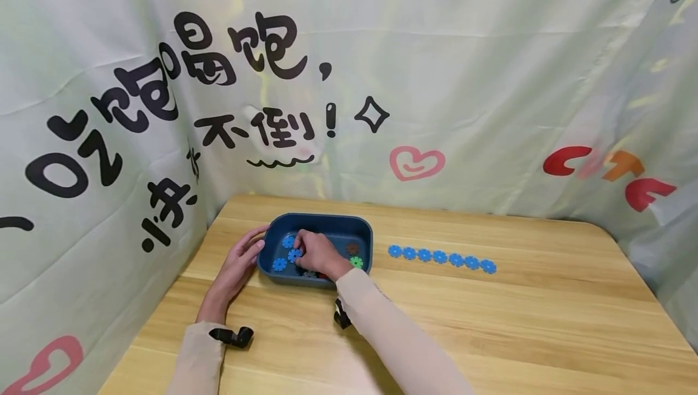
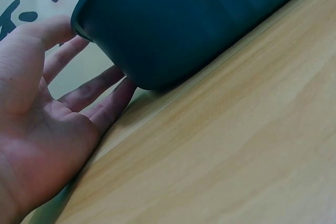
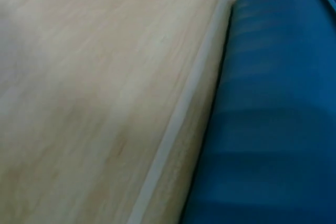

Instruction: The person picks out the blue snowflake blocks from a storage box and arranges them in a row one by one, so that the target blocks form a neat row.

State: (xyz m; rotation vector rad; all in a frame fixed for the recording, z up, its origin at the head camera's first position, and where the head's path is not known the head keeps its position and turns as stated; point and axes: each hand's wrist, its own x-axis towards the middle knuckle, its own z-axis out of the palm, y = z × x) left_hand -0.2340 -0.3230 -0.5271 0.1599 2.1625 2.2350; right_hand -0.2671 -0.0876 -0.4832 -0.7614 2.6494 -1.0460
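Note:
A dark blue plastic bin [image 1: 316, 280] stands on the wooden table, holding several notched, flower-shaped plastic discs. Inside it, my right hand [image 1: 320, 254] reaches down and pinches a blue disc [image 1: 294, 256] between thumb and fingertips. Two other blue discs lie close by, one blue disc [image 1: 279, 265] nearer the front and one blue disc [image 1: 288, 242] farther back. My left hand [image 1: 237, 265] rests on the bin's left end. Its fairly straight fingers touch the outer wall, as the left wrist view shows. The right wrist view catches only the bin's outer side [image 3: 268, 108].
Right of the bin, a row of several blue discs [image 1: 440, 257] lies on the table [image 1: 523, 328]. A green disc [image 1: 356, 262] and a brown disc [image 1: 352, 249] sit at the bin's right end. A printed curtain [image 1: 480, 92] hangs behind the table.

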